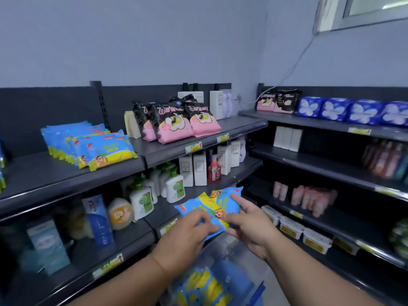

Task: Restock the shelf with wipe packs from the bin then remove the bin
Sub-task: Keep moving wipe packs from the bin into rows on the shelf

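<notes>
– Nearest, at the bottom edge, what's that?
– Two bare forearms, and between them the clear bin [231,257] with a blue handle. It's blurred, but loose wipe packs [203,286], blue and yellow, lie inside it.
– And the hands?
– Both are just above the bin, in front of the middle shelf [163,212]. The left hand [185,237] has its fingers curled over the near left edge of the held wipe packs [212,206], gripping them. The right hand [249,224] holds their right side, with the index finger laid straight along the top and the thumb against the near edge. Its other fingers are hidden underneath.
– How many packs are held?
– At least two, overlapping and tilted. I can't tell more exactly.
– Anything up on the shelving already?
– A row of stocked wipe packs [92,146] leans back on the top shelf [44,180], the front pack close to the front edge. Right of them, on the same level, stand pink-and-black packs [176,122]. Below, hand-soap pump bottles [174,188] and white bottles [194,168] sit on the middle shelf, behind the held packs. Blue pad packs [348,111] line the top of the right-hand unit.
</notes>
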### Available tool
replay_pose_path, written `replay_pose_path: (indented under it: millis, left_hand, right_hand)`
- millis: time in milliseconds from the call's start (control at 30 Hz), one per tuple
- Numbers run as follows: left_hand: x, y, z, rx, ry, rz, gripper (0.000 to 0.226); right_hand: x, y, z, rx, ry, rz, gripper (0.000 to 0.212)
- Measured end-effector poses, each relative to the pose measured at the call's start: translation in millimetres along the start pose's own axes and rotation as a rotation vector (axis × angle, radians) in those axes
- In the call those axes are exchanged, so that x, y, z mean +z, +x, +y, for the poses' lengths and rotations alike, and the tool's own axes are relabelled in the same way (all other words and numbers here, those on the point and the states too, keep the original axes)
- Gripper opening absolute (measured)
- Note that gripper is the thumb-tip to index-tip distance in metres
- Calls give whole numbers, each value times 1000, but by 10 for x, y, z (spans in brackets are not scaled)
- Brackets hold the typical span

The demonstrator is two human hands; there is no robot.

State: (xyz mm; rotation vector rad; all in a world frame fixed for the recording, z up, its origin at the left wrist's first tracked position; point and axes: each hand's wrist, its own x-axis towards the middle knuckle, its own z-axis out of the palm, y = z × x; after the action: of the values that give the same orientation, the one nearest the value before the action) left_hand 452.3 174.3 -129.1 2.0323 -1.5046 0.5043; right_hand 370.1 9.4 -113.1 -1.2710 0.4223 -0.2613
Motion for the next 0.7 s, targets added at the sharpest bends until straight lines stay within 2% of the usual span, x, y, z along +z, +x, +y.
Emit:
replay_pose_path:
  millis: [33, 100, 167, 267, 367, 500, 633, 700]
  left_hand:
    - [-87, -31, 80, 16, -31, -49, 29]
    - [-245, -129, 122, 20, -109, -18, 46]
    - [-462, -210, 164, -205, -178, 104, 61]
    - [-768, -317, 218, -567, -207, 332, 61]
    - [-1086, -391, 212, -790, -296, 318, 50]
    - [-1592, -628, 75, -854, -346, 429, 52]
    - [-2232, -977, -150, -837, -192, 489, 79]
    - [-2553, -1194, -279, -815, -114, 489, 81]
  right_hand:
    - [32, -68, -38, -13, -7, -9, 75]
    - [145, -205, -122, -46, -11, -36, 76]
    - [292, -293, -185, -78, 10, -67, 77]
    - [610, -435, -268, -143, 13, -103, 79]
    - [1007, -564, -304, -227, -43, -141, 76]
    - [1627, -695, -313, -358, -151, -194, 72]
    - [2336, -807, -287, -444, -279, -281, 70]
    - [2716, -853, -234, -465, -318, -306, 69]
